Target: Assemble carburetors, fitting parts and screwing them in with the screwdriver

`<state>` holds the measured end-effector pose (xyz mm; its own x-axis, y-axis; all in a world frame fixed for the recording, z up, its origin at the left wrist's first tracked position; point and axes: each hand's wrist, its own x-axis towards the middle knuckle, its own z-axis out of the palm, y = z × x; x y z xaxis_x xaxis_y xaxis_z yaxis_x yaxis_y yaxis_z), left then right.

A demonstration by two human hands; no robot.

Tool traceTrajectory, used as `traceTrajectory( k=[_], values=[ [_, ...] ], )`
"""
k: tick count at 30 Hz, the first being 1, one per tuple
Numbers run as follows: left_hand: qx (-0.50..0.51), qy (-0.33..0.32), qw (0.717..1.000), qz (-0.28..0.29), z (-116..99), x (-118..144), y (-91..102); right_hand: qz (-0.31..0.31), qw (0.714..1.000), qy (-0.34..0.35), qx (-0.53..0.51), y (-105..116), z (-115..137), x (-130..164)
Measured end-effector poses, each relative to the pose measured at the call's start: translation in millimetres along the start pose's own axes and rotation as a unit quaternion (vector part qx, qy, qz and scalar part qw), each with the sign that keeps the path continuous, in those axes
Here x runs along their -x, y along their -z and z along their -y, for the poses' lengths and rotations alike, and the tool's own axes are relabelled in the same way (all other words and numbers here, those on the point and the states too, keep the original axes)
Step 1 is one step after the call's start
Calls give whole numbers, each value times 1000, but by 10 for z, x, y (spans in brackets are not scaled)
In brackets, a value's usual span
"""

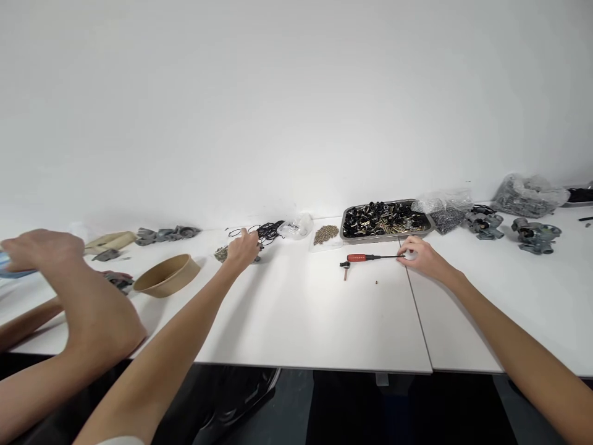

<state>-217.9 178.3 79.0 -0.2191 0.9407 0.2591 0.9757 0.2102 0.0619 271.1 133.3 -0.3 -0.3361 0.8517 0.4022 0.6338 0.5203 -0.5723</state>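
The screwdriver (357,258) lies flat on the table (315,321), its red handle pointing away to the left of the right-hand fingers and its thin dark shaft ending at them.

Right hand (422,258): fingers curled, thumb and forefinger close together at the shaft's tip end. A small whitish item (410,254) shows there; whether it or the shaft is pinched or merely touched cannot be determined.

Left hand (243,250): fingers bent downward over a small dark-grey part (258,254), partly hidden. Finger gap and hold cannot be determined. Black cords (270,231) lie just beyond these fingers; a cluster of small brassy pieces (221,254) sits just to their left.

Left of the right fingers and nearer the wearer, a short dark-headed piece (344,266) lies just below the red handle, with a loose brassy bit (377,282) between it and those fingers. A metal tray (393,237) of mixed hardware stands just beyond the right fingers. Another person's hand (46,247) is well left of the left fingers.

Handling, as judged: the screwdriver appears light and rigid, its weight likely toward the handle; the ribbed-looking grip offers the surest hold, whereas the slim shaft may roll or slip. The whitish item appears light; its stiffness cannot be assessed.
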Motion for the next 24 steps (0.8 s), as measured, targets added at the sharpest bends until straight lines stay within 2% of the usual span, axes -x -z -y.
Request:
traceTrajectory(
  k=[3, 6, 8, 10, 12, 14, 17, 21, 24],
  values=[
    [56, 14, 998, -14, 4, 58, 140, -13, 1000, 2, -4, -6, -20, -8],
    [180, 12, 983, -13, -162, 232, 280, -25, 1000, 6, -8, -22, -51, -16],
    [356, -4, 935, 10, -392, 430, 343, -29, 1000, 3, -10, -31, -69, -16],
    [415, -44, 907, 52, -695, 682, 360, -29, 1000, -4, -9, -35, -77, -13],
    [502, -84, 846, 157, -1031, 961, 326, -25, 1000, -13, -7, -32, -71, -10],
    [536, -125, 789, 272, -1356, 1232, 246, -21, 1000, -21, -5, -25, -53, -8],
    [565, -170, 715, 376, -1753, 1541, 94, -21, 999, -31, -4, -14, -29, -10],
    [575, -216, 647, 452, -2016, 1667, -48, -16, 999, -43, 3, -9, -32, -19],
    [558, -224, 626, 496, -2014, 1596, -93, -4, 999, -46, 4, -16, -49, -30]
  ],
)
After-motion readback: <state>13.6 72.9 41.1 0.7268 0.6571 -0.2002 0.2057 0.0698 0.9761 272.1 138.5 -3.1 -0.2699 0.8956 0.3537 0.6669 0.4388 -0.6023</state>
